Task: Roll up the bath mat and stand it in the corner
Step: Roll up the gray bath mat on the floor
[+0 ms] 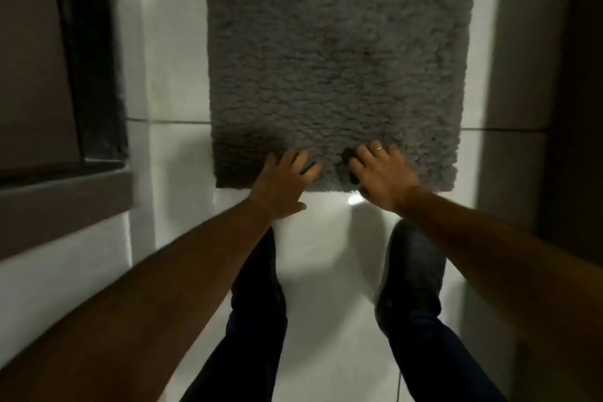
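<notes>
A grey shaggy bath mat lies flat on the white tiled floor, running away from me to the top of the view. My left hand rests palm down on the mat's near edge, fingers spread, thumb off the edge over the tile. My right hand, with a ring on one finger, lies beside it on the same near edge with fingers apart. Neither hand has the mat pinched or lifted. The mat's far end is cut off by the frame.
My two legs in dark trousers and dark shoes stand on the glossy tile just behind the mat. A brown wall with a dark frame runs along the left; another brown wall closes the right.
</notes>
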Demonstrator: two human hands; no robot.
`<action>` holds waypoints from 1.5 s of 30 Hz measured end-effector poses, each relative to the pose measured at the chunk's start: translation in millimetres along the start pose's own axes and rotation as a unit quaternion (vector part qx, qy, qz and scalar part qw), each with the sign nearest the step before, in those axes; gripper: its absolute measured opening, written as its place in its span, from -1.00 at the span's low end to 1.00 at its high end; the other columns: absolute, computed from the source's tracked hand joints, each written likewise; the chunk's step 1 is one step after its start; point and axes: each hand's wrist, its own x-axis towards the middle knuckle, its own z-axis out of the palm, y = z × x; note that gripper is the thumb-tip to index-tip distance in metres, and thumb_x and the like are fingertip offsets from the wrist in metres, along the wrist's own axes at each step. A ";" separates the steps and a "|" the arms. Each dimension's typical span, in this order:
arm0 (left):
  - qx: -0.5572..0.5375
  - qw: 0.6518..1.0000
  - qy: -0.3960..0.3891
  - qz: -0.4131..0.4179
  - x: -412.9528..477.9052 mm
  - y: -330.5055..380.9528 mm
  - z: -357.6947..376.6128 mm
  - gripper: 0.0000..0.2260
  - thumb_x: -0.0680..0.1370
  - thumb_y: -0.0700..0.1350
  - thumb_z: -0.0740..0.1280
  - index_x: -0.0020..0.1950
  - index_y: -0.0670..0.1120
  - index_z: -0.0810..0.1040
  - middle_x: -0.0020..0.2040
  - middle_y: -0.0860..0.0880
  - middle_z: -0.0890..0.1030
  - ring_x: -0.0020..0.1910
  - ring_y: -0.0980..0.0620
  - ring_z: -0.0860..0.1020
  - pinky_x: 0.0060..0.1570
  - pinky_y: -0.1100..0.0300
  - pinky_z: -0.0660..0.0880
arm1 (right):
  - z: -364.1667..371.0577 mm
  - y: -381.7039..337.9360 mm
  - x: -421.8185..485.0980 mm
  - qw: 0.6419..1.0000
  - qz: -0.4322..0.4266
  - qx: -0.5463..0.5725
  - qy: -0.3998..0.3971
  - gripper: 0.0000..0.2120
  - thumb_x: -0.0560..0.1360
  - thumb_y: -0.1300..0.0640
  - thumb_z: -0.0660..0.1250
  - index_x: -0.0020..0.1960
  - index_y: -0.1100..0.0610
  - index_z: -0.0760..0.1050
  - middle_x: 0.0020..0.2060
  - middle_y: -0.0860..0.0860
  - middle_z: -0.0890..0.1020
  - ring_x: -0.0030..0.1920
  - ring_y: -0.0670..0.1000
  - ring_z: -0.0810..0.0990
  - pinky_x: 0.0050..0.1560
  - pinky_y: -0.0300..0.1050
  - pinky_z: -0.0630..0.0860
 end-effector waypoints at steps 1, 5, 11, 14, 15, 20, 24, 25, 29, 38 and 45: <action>0.018 1.000 -0.022 -0.013 3.4 -1.7 3.6 -0.10 0.41 0.27 0.42 0.58 0.06 0.02 0.56 -0.17 0.13 0.49 -0.26 0.12 0.32 -0.34 0.26 | 5.6 1.1 0.4 1.000 0.010 -0.022 -0.003 -0.55 0.49 0.03 0.29 0.35 0.13 0.40 0.29 0.16 0.45 0.25 0.23 0.42 0.11 0.17 0.42; 0.062 0.998 0.020 -0.015 18.5 -11.5 23.7 -0.24 0.47 0.22 0.36 0.56 0.07 0.09 0.55 -0.19 0.19 0.46 -0.30 0.21 0.21 -0.38 0.34 | 35.6 6.7 0.8 0.998 0.008 -0.062 0.008 -0.55 0.48 0.04 0.32 0.34 0.14 0.41 0.27 0.16 0.48 0.17 0.23 0.47 0.04 0.16 0.44; 0.170 0.982 0.044 0.068 25.4 -18.5 8.0 -0.37 0.44 0.10 0.37 0.44 -0.07 0.29 0.39 -0.25 0.42 0.25 -0.35 0.45 -0.11 -0.19 0.59 | 34.2 13.5 2.0 0.995 -0.013 -0.093 0.036 -0.56 0.51 0.07 0.27 0.36 0.14 0.41 0.33 0.16 0.50 0.15 0.21 0.52 0.01 0.13 0.48; 0.154 0.986 0.034 0.056 24.0 -16.2 -1.9 -0.53 0.49 0.05 0.31 0.37 -0.08 0.40 0.35 -0.21 0.48 0.27 -0.33 0.48 -0.31 0.02 0.63 | 25.9 13.1 -2.6 0.996 -0.024 -0.088 0.024 -0.55 0.52 0.06 0.27 0.38 0.16 0.40 0.35 0.18 0.48 0.16 0.23 0.52 0.02 0.15 0.51; 0.130 0.988 0.047 0.064 26.3 -19.8 -6.3 -0.60 0.49 0.01 0.33 0.30 -0.09 0.48 0.29 -0.20 0.53 0.23 -0.31 0.52 -0.38 0.06 0.60 | 23.2 14.8 -3.5 0.997 -0.023 -0.075 0.024 -0.58 0.53 0.09 0.27 0.37 0.16 0.42 0.34 0.17 0.49 0.16 0.23 0.53 0.02 0.15 0.50; -0.023 0.987 0.149 0.048 36.8 -42.3 -18.1 -0.88 0.45 -0.22 0.40 -0.05 -0.24 0.57 -0.13 -0.24 0.62 -0.21 -0.22 0.58 -0.48 0.06 0.51 | 16.1 36.9 1.0 0.996 0.035 0.063 0.049 -0.72 0.58 0.10 0.24 0.23 0.17 0.54 0.16 0.20 0.54 0.14 0.27 0.49 0.06 0.20 0.41; 0.003 0.982 0.181 -0.056 43.6 -43.0 -15.0 -0.87 0.58 -0.15 0.22 -0.01 -0.17 0.53 -0.06 -0.20 0.57 -0.09 -0.20 0.51 -0.14 -0.05 0.43 | 9.7 46.3 16.8 0.992 0.083 0.048 0.084 -0.75 0.58 0.09 0.25 0.21 0.18 0.48 0.08 0.21 0.55 0.07 0.27 0.49 0.04 0.17 0.39; 0.011 0.981 0.180 -0.074 45.5 -43.3 -14.2 -0.89 0.58 -0.15 0.23 -0.02 -0.15 0.52 -0.06 -0.19 0.55 -0.07 -0.19 0.49 -0.11 -0.06 0.41 | 7.8 46.2 21.5 0.993 0.080 0.043 0.079 -0.75 0.56 0.12 0.27 0.21 0.16 0.46 0.09 0.21 0.55 0.08 0.26 0.49 0.04 0.17 0.40; -0.015 0.977 0.170 -0.130 52.4 -42.0 -12.0 -0.95 0.56 -0.16 0.30 -0.04 -0.12 0.52 -0.04 -0.19 0.51 -0.04 -0.19 0.43 -0.04 -0.07 0.36 | 8.0 47.6 28.5 0.993 0.063 0.053 0.080 -0.73 0.54 0.22 0.30 0.22 0.18 0.44 0.12 0.21 0.54 0.10 0.26 0.52 0.04 0.20 0.48; -0.031 0.970 0.210 -0.116 53.5 -33.5 -14.6 -0.87 0.54 -0.11 0.36 0.05 -0.11 0.51 -0.08 -0.14 0.54 -0.12 -0.16 0.47 -0.12 -0.02 0.37 | 18.0 48.1 20.9 0.993 0.039 0.027 0.109 -0.64 0.57 0.14 0.30 0.35 0.20 0.46 0.21 0.18 0.58 0.16 0.23 0.52 0.10 0.13 0.45; 0.019 0.982 0.168 -0.079 47.1 -38.9 -12.0 -0.66 0.47 -0.09 0.42 0.22 -0.10 0.52 0.06 -0.15 0.58 -0.01 -0.19 0.51 -0.10 -0.04 0.40 | 13.9 61.0 26.6 0.977 0.042 0.140 0.154 -0.72 0.54 0.20 0.35 0.25 0.21 0.55 0.07 0.21 0.68 0.08 0.27 0.58 0.07 0.16 0.45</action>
